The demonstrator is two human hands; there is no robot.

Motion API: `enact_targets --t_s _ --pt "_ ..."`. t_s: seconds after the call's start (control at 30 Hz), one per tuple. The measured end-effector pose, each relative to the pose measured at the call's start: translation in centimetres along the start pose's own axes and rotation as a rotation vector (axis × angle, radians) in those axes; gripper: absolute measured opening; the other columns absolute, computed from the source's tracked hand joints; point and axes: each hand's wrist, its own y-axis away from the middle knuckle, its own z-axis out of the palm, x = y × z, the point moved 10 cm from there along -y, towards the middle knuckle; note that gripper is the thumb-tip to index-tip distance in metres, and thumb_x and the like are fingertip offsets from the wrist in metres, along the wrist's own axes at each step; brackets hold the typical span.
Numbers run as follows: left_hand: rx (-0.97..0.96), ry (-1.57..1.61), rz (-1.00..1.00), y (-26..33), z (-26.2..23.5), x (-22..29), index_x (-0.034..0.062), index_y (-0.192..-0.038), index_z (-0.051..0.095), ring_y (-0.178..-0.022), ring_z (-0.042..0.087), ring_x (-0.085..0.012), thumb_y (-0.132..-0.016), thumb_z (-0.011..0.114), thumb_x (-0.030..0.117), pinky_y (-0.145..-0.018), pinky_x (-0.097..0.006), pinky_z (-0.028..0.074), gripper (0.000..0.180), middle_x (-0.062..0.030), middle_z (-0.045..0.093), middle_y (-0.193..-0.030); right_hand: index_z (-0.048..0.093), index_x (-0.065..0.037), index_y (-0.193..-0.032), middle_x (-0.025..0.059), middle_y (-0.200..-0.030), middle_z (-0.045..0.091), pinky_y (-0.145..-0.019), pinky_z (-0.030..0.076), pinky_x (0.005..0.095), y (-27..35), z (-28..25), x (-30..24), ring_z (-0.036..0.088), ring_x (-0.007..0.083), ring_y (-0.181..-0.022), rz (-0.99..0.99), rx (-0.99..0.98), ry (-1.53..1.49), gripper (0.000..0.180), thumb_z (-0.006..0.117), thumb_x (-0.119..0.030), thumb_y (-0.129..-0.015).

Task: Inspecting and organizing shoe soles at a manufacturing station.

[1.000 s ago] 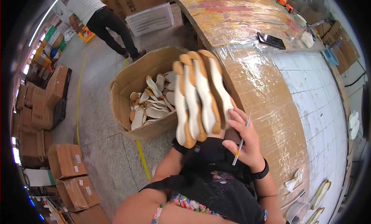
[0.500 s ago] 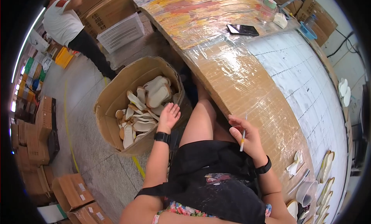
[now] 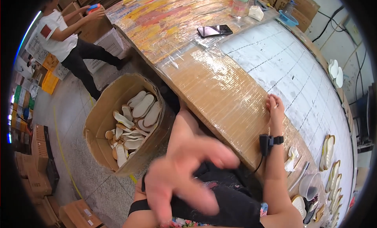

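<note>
My left hand is raised close in front of me, large and blurred, with its fingers spread and nothing in it. Over the cardboard-covered part of the table, by the white gridded sheet, is my right hand. Its fingers are curled in; a small pale tip shows between them, seemingly the end of the slim pen, whose shaft is hidden. On my right wrist sits a black strap with a black device and a cable. To the left, a big open carton holds several pale shoe soles.
A phone lies on the table's far part, beyond it a clear tub. Near right are a brush, a plastic cup and rows of soles. A person stands far left, holding something red and blue.
My left hand has come up from near the carton toward the camera. My right hand has moved away from me over the table. The view has shifted, and the other person has turned toward the table.
</note>
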Motion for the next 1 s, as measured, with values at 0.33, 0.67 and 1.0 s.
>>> enact_targets --t_s 0.33,0.67,1.0 --pt "-0.137 0.531 0.216 -3.3 9.4 -1.2 0.0115 -0.088 0.064 -0.076 0.053 -0.0347 -0.089 0.035 0.037 -0.089 -0.036 0.036 0.038 -0.0311 0.048 -0.101 0.056 -0.001 -0.095 0.0032 -0.086 0.059 -0.067 0.042 0.0215 0.1 -0.5 0.7 0.051 0.0085 -0.072 -0.157 -0.045 0.003 0.017 0.051 -0.013 -0.084" --pt "-0.052 0.546 0.226 -3.5 11.0 -3.9 0.0117 -0.088 0.064 -0.083 0.05 -0.0376 -0.09 0.033 0.037 -0.087 -0.039 0.036 0.04 -0.0328 0.046 -0.103 0.058 -0.003 -0.094 0.0017 -0.083 0.059 -0.065 0.04 0.022 -0.3 -1.7 1.0 0.048 0.0079 -0.07 -0.216 -0.022 0.157 0.016 0.054 -0.014 -0.082" --pt "-0.11 0.6 0.365 -3.5 12.4 -2.9 0.0119 -0.089 0.064 -0.091 0.048 -0.0404 -0.09 0.031 0.038 -0.085 -0.042 0.037 0.042 -0.0345 0.045 -0.105 0.057 -0.003 -0.094 -0.0002 -0.086 0.059 -0.069 0.039 0.0202 0.7 -2.7 1.6 0.047 0.0064 -0.073 -0.227 -0.04 0.182 0.015 0.053 -0.011 -0.083"
